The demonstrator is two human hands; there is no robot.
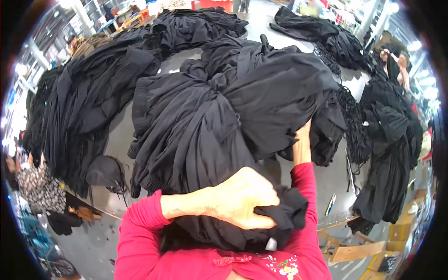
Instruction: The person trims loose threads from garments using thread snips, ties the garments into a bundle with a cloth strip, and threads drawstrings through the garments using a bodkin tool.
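Observation:
A big black gathered garment (pixel 196 121) lies bunched across the grey table (pixel 121 135) in front of me. My left hand (pixel 245 198) is closed on a fold of it close to my chest, the fingers wrapped round the black cloth (pixel 291 210). A small white label (pixel 271 243) shows on the cloth below that hand. My right hand (pixel 302 135) reaches forward, its fingers hidden beneath the garment's right side; whether they grip cannot be seen.
Black garments lie in piles at left (pixel 98 98), back (pixel 200 28) and right (pixel 385 126). Black cords (pixel 354 126) hang by the right pile. A small yellow-and-blue tool (pixel 330 204) lies near the front edge; a rounded black piece (pixel 105 172) lies left. Other people stand at both sides.

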